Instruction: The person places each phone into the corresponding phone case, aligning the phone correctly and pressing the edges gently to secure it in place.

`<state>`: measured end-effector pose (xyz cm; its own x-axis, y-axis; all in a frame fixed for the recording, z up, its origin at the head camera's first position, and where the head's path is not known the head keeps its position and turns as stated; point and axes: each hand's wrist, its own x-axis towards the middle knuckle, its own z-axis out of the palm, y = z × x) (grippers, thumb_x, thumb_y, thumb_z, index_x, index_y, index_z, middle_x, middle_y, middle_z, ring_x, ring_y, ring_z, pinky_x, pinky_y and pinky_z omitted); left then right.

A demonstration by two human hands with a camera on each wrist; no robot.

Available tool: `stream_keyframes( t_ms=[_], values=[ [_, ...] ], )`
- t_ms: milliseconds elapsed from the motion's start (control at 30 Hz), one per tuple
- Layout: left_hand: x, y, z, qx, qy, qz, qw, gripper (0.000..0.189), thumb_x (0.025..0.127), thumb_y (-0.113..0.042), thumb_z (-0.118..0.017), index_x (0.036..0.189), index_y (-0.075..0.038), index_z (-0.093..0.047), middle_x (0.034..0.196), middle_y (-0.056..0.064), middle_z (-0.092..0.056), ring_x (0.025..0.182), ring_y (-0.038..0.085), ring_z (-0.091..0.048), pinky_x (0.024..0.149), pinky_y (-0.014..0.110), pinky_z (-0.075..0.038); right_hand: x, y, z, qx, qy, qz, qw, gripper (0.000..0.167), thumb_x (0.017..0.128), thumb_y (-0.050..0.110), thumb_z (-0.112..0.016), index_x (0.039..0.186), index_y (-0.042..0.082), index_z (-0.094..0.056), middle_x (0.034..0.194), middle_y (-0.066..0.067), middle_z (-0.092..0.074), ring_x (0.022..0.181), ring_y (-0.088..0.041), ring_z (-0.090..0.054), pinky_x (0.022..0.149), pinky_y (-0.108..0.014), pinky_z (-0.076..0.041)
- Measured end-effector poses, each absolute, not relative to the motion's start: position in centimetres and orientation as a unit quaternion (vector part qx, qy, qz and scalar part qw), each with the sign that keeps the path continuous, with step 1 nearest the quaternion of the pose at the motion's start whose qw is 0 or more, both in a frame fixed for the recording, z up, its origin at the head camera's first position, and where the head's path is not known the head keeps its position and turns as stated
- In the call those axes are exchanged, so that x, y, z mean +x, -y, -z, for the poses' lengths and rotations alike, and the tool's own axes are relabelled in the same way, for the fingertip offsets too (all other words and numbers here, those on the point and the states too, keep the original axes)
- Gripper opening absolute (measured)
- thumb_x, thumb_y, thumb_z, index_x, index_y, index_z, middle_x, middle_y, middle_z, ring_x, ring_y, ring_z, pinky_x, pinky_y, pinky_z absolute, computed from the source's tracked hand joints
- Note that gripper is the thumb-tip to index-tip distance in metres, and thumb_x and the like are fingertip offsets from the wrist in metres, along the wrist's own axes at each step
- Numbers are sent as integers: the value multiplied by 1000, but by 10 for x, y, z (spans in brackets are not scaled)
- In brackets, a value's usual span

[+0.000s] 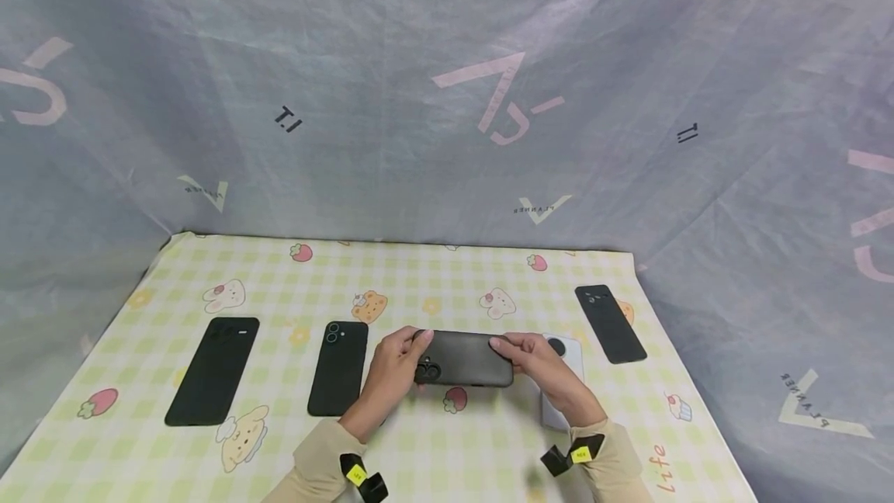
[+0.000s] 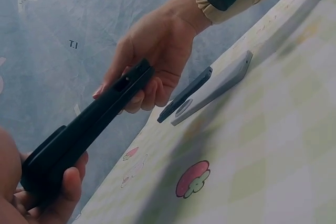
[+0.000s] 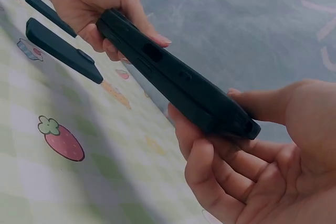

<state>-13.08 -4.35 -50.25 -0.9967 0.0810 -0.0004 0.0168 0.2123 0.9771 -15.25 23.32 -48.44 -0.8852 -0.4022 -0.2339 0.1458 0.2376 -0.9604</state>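
Observation:
A phone in a black case [image 1: 466, 359] is held lengthwise above the table, its camera lenses toward the left end and its back facing up. My left hand [image 1: 393, 367] grips the lens end, thumb on top and fingers beneath. At the opposite end, my right hand [image 1: 546, 369] pinches the phone with its thumb on the back. Both wrist views show the cased phone [image 2: 86, 121] edge-on between the hands, with cutouts along the case's side [image 3: 173, 80]. Below the right hand lies a white phone [image 1: 553, 412], partly hidden by it. A black phone [image 1: 338, 369] lies beside the left hand.
Another black phone [image 1: 212, 371] lies farther left, and a dark phone [image 1: 611, 324] is at the right near the table's edge. A checked cloth [image 1: 419, 449] with cartoon prints covers the table. Grey fabric [image 1: 377, 138] hangs behind and at the sides.

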Motion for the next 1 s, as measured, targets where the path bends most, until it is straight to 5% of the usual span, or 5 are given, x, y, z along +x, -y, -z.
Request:
stream_keyframes(
  t_ms=[333, 400, 567, 633, 1000],
  values=[
    [-131, 44, 500, 15, -776, -630, -3, 36, 111, -39, -61, 114, -6, -75, 60, 0, -55, 53, 21, -59, 55, 44, -58, -149, -237, 487, -86, -737, 622, 250, 31, 112, 33, -61, 105, 5, -71, 83, 1, -71, 71, -16, -70, 89, -35, -57],
    [-131, 45, 499, 16, -774, -632, -9, 36, 111, -39, -62, 113, -5, -75, 60, 1, -54, 53, 20, -58, 54, 46, -59, -148, -239, 487, -97, -729, 625, 262, 34, 113, 33, -59, 94, 5, -65, 80, -2, -68, 73, -19, -73, 90, -35, -57],
    [-131, 45, 498, 12, -771, -636, -28, 35, 110, -39, -63, 113, -6, -76, 62, 2, -56, 53, 17, -54, 51, 42, -58, -146, -242, 487, -102, -696, 642, 306, 37, 115, 33, -55, 106, 0, -70, 92, -14, -79, 84, -19, -79, 76, -30, -61],
    [-132, 45, 497, 14, -771, -636, -36, 35, 110, -38, -64, 113, -6, -76, 62, 3, -57, 52, 15, -53, 50, 40, -58, -145, -242, 488, -99, -683, 650, 319, 40, 115, 33, -55, 121, -3, -71, 100, -16, -81, 85, -17, -79, 74, -28, -61],
    [-133, 45, 496, 22, -776, -629, -44, 34, 110, -37, -63, 116, -6, -76, 64, 3, -58, 51, 14, -54, 49, 36, -57, -144, -240, 490, -100, -641, 688, 325, 35, 115, 24, -54, 118, -6, -72, 98, -10, -81, 83, -12, -78, 77, -25, -62]
  ],
)
